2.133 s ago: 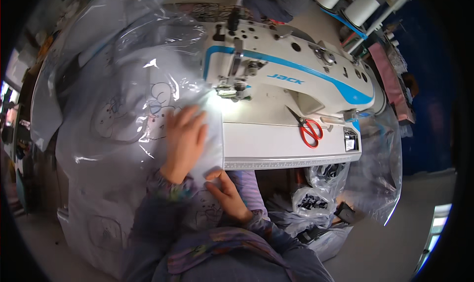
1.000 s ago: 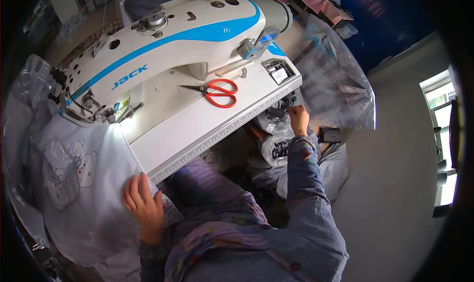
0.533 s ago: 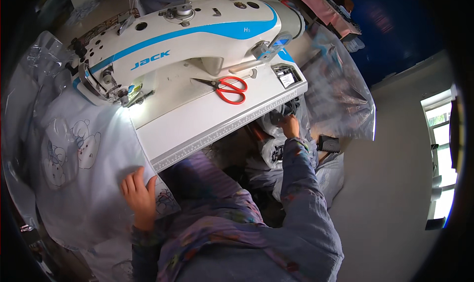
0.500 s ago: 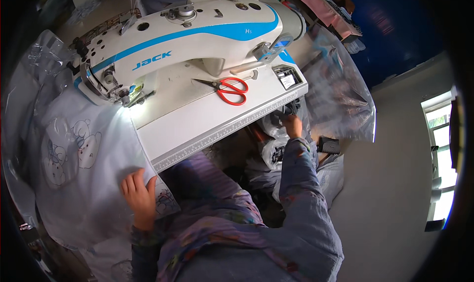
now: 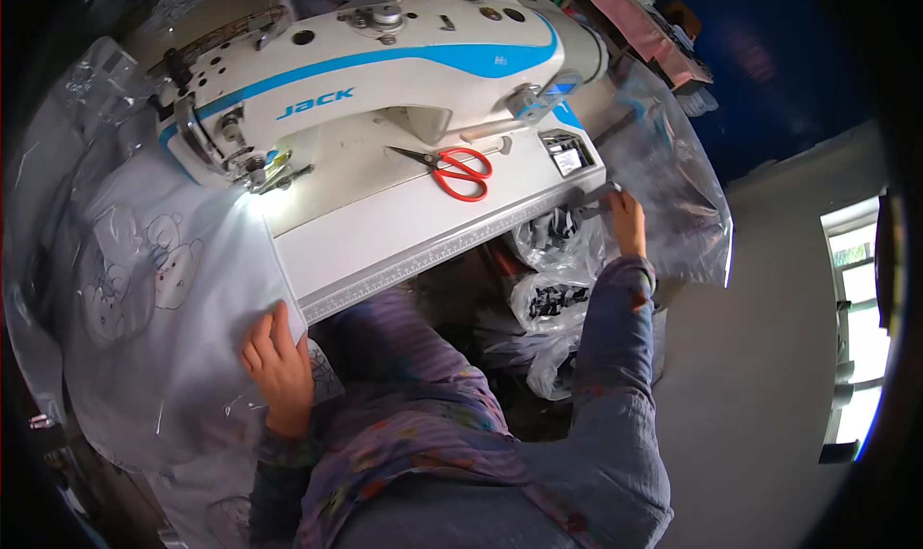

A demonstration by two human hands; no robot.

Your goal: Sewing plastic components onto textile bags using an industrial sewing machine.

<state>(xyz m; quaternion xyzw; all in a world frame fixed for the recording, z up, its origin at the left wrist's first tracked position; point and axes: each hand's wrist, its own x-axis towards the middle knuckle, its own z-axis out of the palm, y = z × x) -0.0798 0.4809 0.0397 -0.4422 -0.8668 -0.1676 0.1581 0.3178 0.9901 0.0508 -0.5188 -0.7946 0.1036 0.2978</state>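
White fabric printed with cartoon bears drapes over the left end of the sewing table and under the needle area of a white and blue sewing machine. My left hand lies on this fabric by the table's front edge, fingers stretched out and thumb apart. At the table's right corner, my right hand pinches a small dark grey strip; its exact kind is hard to make out. Below that hand hang clear plastic bags filled with dark and light pieces.
Red-handled scissors lie on the machine bed, points to the left. A ruler strip runs along the table's front edge. Clear plastic sheeting hangs at the right, near a grey wall and a window.
My right hand has risen from the bags toward the table's right corner, bringing out the dark strip. My left hand has shifted slightly upward on the fabric. The whole view has moved a little.
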